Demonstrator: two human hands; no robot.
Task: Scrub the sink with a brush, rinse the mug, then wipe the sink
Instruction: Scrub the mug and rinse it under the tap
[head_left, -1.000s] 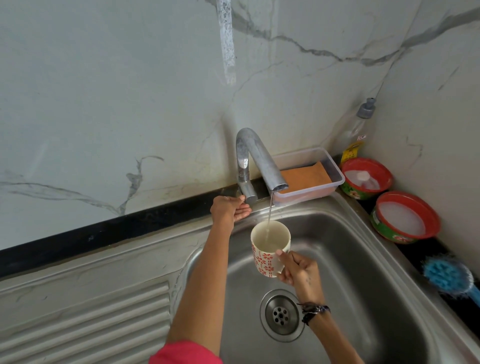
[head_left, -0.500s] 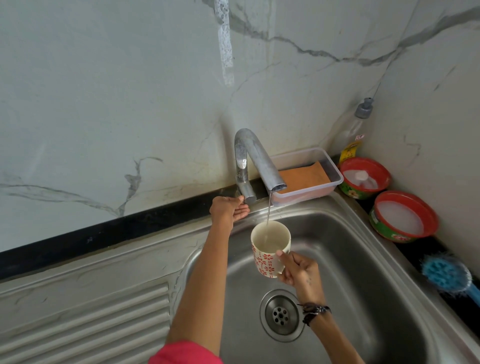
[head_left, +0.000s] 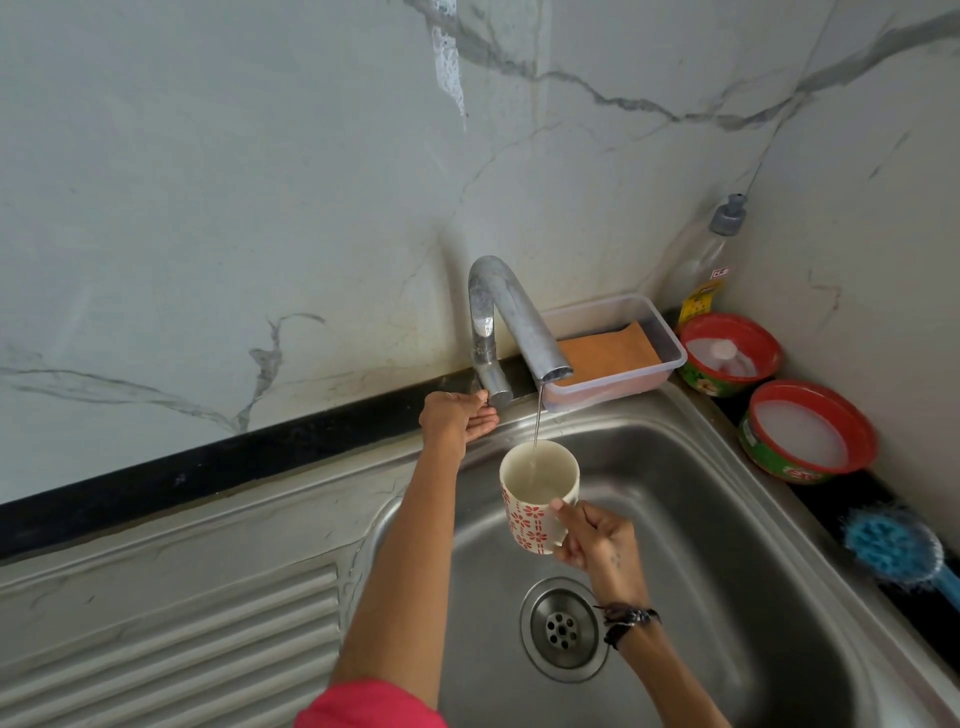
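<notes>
A white mug with red flower marks hangs upright over the steel sink, under the tap spout. A thin stream of water runs from the spout into the mug, which holds some water. My right hand grips the mug by its right side. My left hand holds the tap handle at the base of the tap. A blue brush lies on the black counter at the right of the sink.
A clear plastic box with an orange cloth stands behind the sink. A soap bottle and two red-rimmed tubs sit in the right corner. The drain is below the mug. A ribbed draining board lies left.
The water stream has stayed thin. Both hands and the mug hold nearly the same place; the view has shifted slightly.
</notes>
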